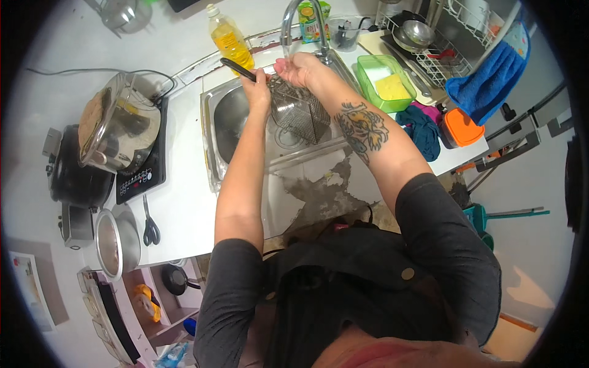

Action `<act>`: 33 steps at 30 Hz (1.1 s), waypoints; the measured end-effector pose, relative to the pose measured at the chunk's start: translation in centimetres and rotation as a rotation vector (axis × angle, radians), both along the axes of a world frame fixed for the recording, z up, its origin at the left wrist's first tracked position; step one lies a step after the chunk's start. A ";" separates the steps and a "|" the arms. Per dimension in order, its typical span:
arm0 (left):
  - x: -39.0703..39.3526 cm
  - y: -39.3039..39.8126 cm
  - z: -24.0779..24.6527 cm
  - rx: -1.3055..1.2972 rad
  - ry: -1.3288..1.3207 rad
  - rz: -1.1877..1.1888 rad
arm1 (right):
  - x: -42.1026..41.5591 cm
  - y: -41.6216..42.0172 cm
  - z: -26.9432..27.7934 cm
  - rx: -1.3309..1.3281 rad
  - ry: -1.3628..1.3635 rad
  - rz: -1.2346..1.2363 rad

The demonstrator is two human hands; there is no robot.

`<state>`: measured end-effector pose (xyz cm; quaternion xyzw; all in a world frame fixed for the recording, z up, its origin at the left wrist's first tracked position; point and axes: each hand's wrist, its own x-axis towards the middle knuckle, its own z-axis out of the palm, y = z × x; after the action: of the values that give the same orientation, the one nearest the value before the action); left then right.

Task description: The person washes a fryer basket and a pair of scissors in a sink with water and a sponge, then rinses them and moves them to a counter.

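Observation:
My left hand [257, 91] grips the black handle [237, 69] of a wire-mesh fry basket [299, 112]. The basket is tilted inside the stainless-steel sink [230, 120], above the drain. Under the curved chrome faucet [286, 32], my right hand [297, 70] is held palm up with its fingers slightly apart. Water runs from the spout onto its fingers. It holds nothing that I can see, and my right wrist and forearm cover part of the basket's upper right side.
Behind the sink stands a bottle of yellow liquid [231, 41]. At the right are a green plastic container [385, 83] with a yellow sponge, and a dish rack [441, 55]. Leftward, a glass-lidded pot [122, 124] sits on an induction cooker [142, 179], near scissors [150, 225] and a metal pot [117, 244].

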<state>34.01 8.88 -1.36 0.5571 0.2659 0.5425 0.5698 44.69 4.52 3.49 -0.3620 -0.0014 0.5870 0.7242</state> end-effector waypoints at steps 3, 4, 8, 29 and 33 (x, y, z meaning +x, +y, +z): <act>-2.3 1.4 1.1 -0.078 0.026 0.057 | -2.5 1.3 2.2 0.006 -0.010 0.093; -2.3 1.3 2.2 -0.121 -0.009 0.100 | -2.8 2.2 3.5 0.045 -0.014 0.130; -2.6 2.3 4.8 -0.081 -0.029 0.123 | -7.1 3.8 11.2 0.084 -0.672 0.350; 0.3 -0.7 -5.4 -0.774 -0.012 -0.437 | -0.3 0.6 1.4 -0.182 -0.337 0.036; -3.4 -2.1 -3.3 -0.727 0.119 -0.424 | 0.8 0.4 2.3 -0.026 -0.190 0.143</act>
<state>30.62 6.80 -4.63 0.3926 0.3520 0.2510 0.8118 45.44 4.94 5.77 -0.4245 -0.0882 0.6000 0.6723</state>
